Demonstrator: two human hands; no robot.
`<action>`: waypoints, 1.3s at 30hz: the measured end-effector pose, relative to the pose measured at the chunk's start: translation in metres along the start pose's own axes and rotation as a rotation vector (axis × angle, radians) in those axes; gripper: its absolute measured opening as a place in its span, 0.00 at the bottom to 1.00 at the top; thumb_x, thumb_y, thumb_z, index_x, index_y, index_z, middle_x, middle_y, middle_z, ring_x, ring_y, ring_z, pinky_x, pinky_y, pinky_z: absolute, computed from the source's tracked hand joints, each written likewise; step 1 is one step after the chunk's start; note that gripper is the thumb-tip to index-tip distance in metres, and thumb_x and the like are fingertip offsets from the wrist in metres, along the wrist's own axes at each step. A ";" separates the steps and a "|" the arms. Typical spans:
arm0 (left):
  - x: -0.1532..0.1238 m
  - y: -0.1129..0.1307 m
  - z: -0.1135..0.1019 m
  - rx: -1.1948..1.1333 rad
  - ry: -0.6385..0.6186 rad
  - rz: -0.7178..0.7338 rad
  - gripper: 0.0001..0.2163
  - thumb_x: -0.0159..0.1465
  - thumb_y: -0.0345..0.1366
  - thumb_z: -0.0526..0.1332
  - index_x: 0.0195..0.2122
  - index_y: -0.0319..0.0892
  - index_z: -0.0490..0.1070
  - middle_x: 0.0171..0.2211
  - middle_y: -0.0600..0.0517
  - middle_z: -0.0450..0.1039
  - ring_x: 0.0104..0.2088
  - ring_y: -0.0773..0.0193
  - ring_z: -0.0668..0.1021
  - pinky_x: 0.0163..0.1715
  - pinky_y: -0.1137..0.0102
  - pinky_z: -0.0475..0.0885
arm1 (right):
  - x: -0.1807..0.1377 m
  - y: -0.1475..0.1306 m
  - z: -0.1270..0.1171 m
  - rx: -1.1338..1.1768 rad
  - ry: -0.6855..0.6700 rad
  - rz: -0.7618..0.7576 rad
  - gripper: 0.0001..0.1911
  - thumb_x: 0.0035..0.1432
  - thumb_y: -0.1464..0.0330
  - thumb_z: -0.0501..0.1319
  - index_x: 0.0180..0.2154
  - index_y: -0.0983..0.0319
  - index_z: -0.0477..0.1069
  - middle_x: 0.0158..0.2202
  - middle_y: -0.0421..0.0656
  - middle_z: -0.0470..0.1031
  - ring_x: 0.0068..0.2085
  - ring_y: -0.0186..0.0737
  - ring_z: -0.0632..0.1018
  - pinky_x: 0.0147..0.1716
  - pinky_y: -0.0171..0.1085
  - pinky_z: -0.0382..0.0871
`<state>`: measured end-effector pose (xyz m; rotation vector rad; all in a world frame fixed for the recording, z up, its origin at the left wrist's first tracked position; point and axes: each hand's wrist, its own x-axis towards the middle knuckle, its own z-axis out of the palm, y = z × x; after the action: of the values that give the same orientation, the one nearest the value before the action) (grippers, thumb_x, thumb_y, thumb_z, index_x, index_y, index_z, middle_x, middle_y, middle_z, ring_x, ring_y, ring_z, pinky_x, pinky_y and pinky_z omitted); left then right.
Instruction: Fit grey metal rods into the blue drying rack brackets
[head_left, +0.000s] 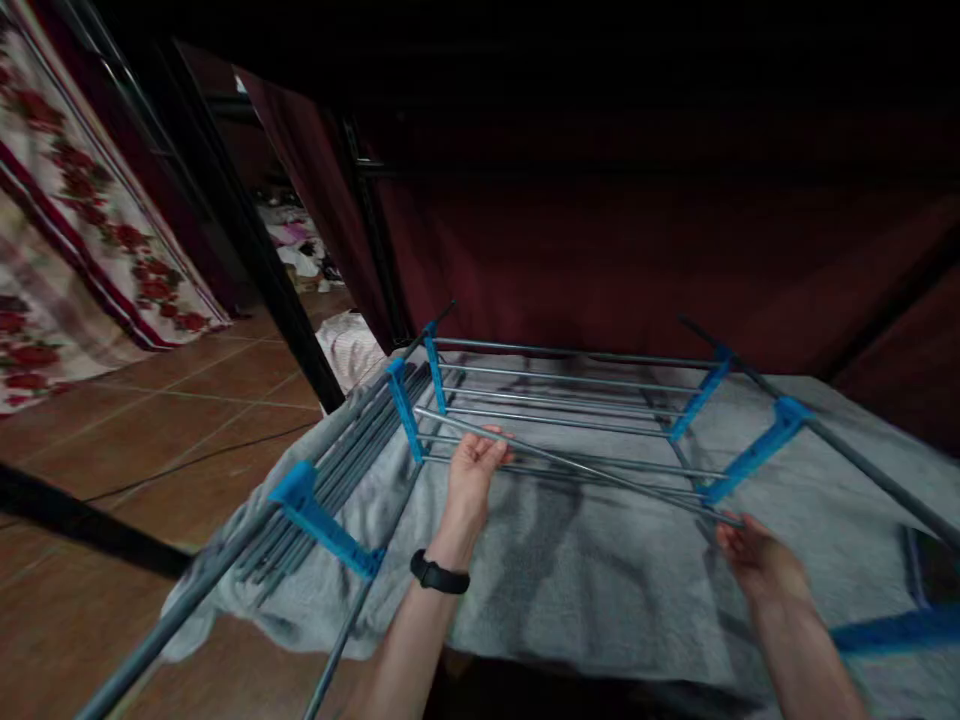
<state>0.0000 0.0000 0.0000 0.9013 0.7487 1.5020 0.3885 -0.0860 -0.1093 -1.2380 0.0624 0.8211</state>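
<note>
A thin grey metal tube point(581, 464) slants across the middle of a partly built rack with blue plastic brackets. My left hand point(478, 455), a black band on its wrist, pinches the tube nearer its left end. At the tube's right end, my right hand point(754, 548) grips it with the fingertips. The tube's left end lies close to a blue bracket point(405, 410) on the left side; I cannot tell whether it is seated there. Its right end is below another blue bracket point(757, 452). Several crossbars point(562, 376) span the far part of the rack.
Several loose tubes point(352, 450) lie on the grey blanket point(600, 590) at the left. A blue bracket point(322, 525) stands at the near left, another point(900, 630) at the near right. A dark flat object point(930, 565) rests at the right. Black bed-frame posts point(255, 240) border the left.
</note>
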 end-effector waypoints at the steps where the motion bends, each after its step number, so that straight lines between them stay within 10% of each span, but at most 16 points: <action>1: -0.001 0.001 0.001 0.011 -0.002 0.003 0.14 0.53 0.34 0.69 0.40 0.40 0.70 0.34 0.51 0.77 0.33 0.68 0.77 0.35 0.72 0.72 | -0.001 0.002 0.001 -0.003 0.007 0.007 0.17 0.44 0.85 0.51 0.33 0.61 0.65 0.28 0.38 0.71 0.26 0.30 0.75 0.28 0.30 0.74; 26: 0.002 0.017 0.004 -0.063 -0.020 0.173 0.12 0.63 0.44 0.60 0.35 0.40 0.72 0.32 0.51 0.73 0.36 0.62 0.78 0.42 0.63 0.74 | -0.054 0.079 0.044 -0.132 -0.278 0.136 0.12 0.45 0.78 0.58 0.34 0.60 0.70 0.30 0.40 0.72 0.28 0.32 0.74 0.30 0.34 0.77; 39: -0.007 0.015 0.007 -0.060 -0.024 0.071 0.12 0.63 0.43 0.60 0.41 0.40 0.72 0.36 0.47 0.77 0.41 0.59 0.79 0.44 0.63 0.73 | -0.054 0.057 0.051 -0.242 -0.318 0.090 0.10 0.52 0.74 0.57 0.39 0.62 0.70 0.27 0.40 0.72 0.26 0.32 0.74 0.28 0.33 0.75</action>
<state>-0.0012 -0.0087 0.0155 0.9070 0.6568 1.5650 0.2969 -0.0659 -0.1115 -1.3222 -0.2473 1.1199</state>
